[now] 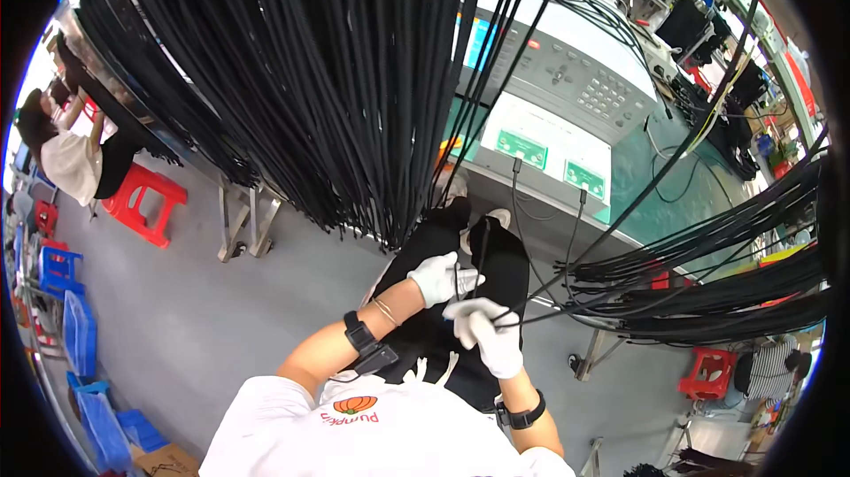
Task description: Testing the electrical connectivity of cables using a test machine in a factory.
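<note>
Both my hands wear white gloves and meet above my lap. My left hand (pixel 440 280) is closed, with a thin black cable (pixel 458 279) passing through its fingers. Just to the right and nearer me, my right hand (pixel 485 328) grips black cable (pixel 542 315) that runs toward the bundle at the right. The cable ends between my hands are too small to make out. Ahead on the bench is a white test box (pixel 503 114) with two green panels (pixel 522 149). One black plug (pixel 517 165) sits in each panel, its cable hanging down toward my lap.
A thick curtain of black cables (pixel 328 96) hangs ahead and left. Another cable bundle (pixel 708 300) lies at the right. A grey instrument with buttons (pixel 575 79) stands behind the test box. At far left a person (pixel 75 154) sits on a red stool (pixel 146 203); blue bins (pixel 80 335) stand nearer.
</note>
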A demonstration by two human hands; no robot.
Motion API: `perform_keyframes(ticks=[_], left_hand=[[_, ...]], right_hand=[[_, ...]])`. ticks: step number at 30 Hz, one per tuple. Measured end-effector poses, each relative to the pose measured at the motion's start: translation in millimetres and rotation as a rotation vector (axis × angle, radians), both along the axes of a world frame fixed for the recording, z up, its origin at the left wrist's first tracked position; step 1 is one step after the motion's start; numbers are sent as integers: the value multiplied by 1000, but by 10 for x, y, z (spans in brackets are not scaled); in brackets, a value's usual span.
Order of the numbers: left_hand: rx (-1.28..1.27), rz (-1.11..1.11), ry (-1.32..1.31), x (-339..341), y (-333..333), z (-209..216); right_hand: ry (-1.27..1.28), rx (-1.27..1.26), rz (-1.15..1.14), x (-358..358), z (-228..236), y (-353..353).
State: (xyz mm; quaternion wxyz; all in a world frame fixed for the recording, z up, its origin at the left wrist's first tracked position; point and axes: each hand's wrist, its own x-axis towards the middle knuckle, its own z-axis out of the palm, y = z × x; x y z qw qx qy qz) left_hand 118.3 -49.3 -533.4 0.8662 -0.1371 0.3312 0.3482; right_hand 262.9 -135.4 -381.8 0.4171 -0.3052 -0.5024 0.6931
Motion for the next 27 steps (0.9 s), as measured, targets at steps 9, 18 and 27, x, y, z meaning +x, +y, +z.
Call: perform_keyframes(ticks=[9, 18, 27], left_hand=[[469, 52, 160, -37, -220, 563], [1458, 345, 1447, 45, -355, 1300], [1055, 232, 823, -27, 3, 1597]], right_hand=[[-558, 676, 216, 23, 256, 28], [-710, 346, -506, -166, 246, 422], [-38, 35, -489, 159, 761, 598]])
